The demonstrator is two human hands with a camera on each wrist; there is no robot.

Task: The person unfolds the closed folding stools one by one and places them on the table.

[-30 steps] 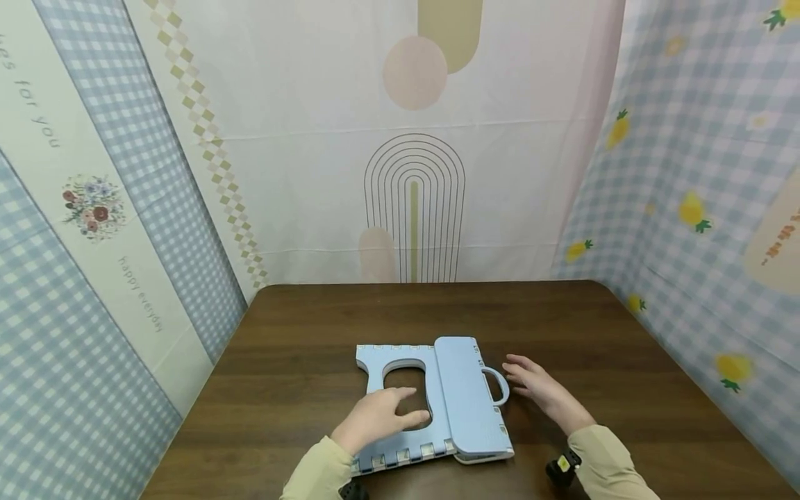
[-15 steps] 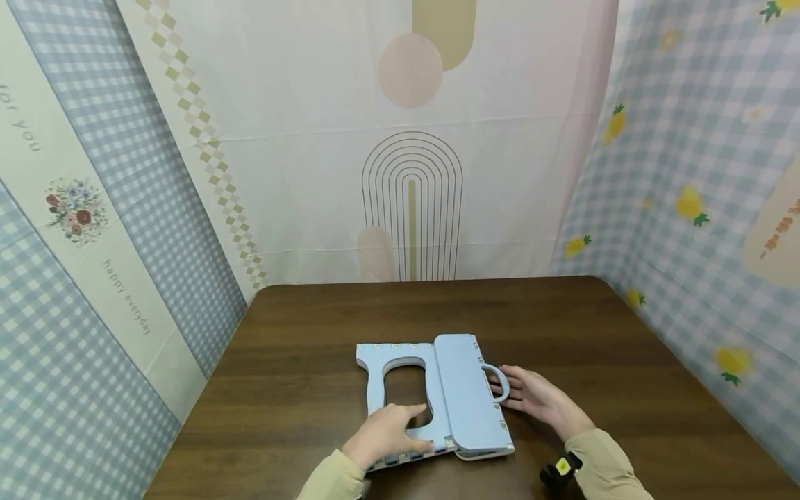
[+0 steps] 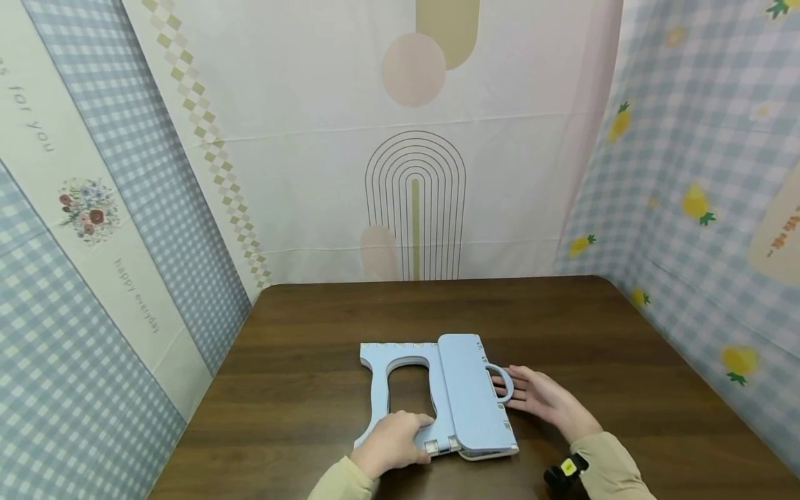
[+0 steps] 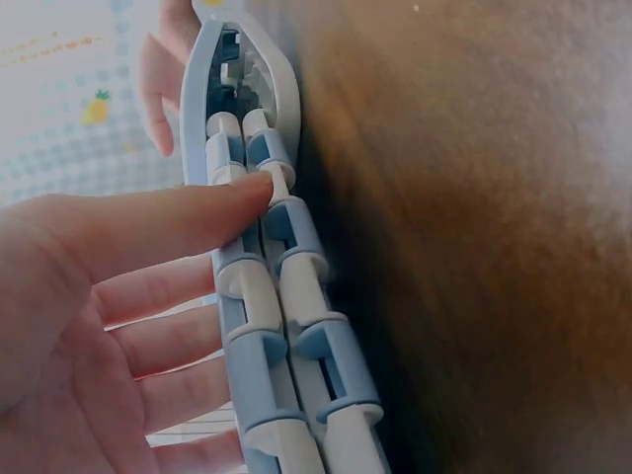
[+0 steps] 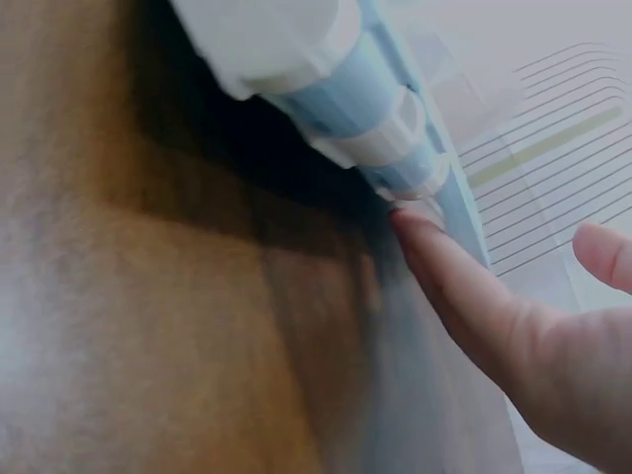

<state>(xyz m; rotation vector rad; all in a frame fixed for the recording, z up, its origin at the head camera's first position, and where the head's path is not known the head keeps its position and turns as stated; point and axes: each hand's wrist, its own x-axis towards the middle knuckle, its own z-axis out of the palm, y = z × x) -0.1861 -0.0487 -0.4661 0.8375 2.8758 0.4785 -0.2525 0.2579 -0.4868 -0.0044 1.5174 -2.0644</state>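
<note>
Hinges (image 4: 252, 296) run along the near edge of a light-blue folding stool (image 3: 475, 396), which lies flat near the middle of the counter (image 3: 294, 389), its handle (image 3: 510, 385) jutting toward the person's right. The left hand (image 3: 394, 439) has a narrow grip on the near edge, thumb against the hinges and fingers over the upper face, probably placed there to keep the stool from sliding. On the other side, the right hand (image 3: 545, 401) has a looser, wide grip, fingers straight and thumb well apart; I suppose it sits there because the handle's loop leaves room for fingers. How far those fingers go in I cannot tell: the handle covers their tips from above, and the right wrist view shows just one finger meeting the hinged edge, with that edge blurred. The left fingertips vanish behind the stool in the left wrist view. Its underside is hidden, and both sleeves are cut off by the frame.
</note>
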